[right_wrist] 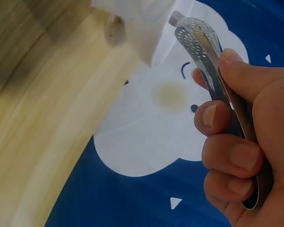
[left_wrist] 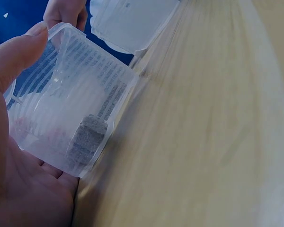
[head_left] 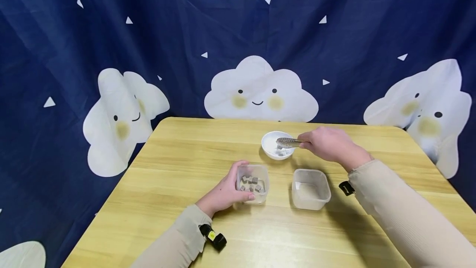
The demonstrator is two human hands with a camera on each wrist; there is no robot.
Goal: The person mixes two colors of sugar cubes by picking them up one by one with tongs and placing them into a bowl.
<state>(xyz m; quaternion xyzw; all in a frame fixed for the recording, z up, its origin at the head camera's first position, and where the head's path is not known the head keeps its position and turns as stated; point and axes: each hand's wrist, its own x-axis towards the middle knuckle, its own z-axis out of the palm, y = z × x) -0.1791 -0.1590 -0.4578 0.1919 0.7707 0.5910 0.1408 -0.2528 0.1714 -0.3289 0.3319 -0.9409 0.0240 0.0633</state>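
Note:
My right hand (head_left: pixel 329 144) grips metal tongs (head_left: pixel 288 142) with perforated tips, which hang over a white bowl (head_left: pixel 269 152) at the back. Grey cubes lie in that bowl. Seen from the right wrist, the tongs (right_wrist: pixel 210 66) are squeezed nearly together, and a small grey cube (right_wrist: pixel 176 18) shows at their tips. My left hand (head_left: pixel 227 189) holds a clear square plastic container (head_left: pixel 263 171) by its left side, thumb at the near edge. Several grey cubes (head_left: pixel 255 180) lie on its floor; some show through the wall as a grey cube cluster (left_wrist: pixel 87 137) in the left wrist view.
A second clear square container (head_left: pixel 310 202) stands to the right of the held one, nearer to me than the bowl. Everything stands on a wooden table (head_left: pixel 178 152). Behind its far edge hangs a dark blue curtain (head_left: pixel 178 20) with cloud prints.

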